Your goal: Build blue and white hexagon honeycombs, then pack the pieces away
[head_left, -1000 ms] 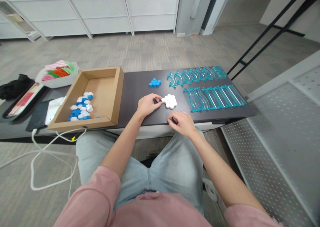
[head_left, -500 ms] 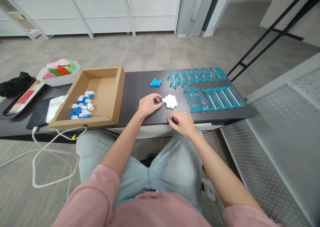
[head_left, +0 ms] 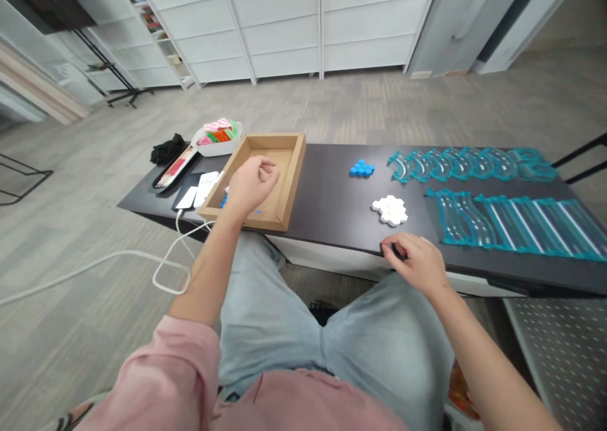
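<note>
My left hand (head_left: 250,185) hovers over the near part of the cardboard tray (head_left: 289,178), fingers loosely curled, and I cannot make out anything in them. It hides most of the blue and white pieces in the tray. My right hand (head_left: 417,260) rests on the front edge of the black table (head_left: 332,210), fingers curled at the rim. Just beyond it lies a cluster of white hexagon pieces (head_left: 390,210). A smaller cluster of blue hexagon pieces (head_left: 361,168) lies farther back.
Two rows of clear teal track pieces (head_left: 502,219) cover the table's right side. Left of the tray stand a white bowl of coloured strips (head_left: 217,138), white cards, a dark tray and a black cloth (head_left: 165,149). A white cable (head_left: 142,260) loops onto the floor.
My left hand left the white hexagon cluster and moved left over the cardboard tray. My head turned left, shifting everything right. The right hand stayed at the table edge.
</note>
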The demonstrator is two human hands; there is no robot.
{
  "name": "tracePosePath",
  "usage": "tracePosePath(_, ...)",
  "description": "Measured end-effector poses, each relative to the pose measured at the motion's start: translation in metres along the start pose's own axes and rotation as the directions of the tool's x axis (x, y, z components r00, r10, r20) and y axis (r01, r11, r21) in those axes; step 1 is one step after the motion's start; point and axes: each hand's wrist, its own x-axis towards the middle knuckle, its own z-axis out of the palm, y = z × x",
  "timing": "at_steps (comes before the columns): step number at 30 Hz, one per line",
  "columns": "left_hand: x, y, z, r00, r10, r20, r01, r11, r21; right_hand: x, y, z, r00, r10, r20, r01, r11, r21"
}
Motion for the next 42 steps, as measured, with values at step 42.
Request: tracePosePath(42,-0.048,0.092,0.156,0.971,0.006,0.238,0.125,0.838,-0.532,0.002,-0.009,-0.001,0.999,0.035,0.024,-0.034,0.998,-0.050)
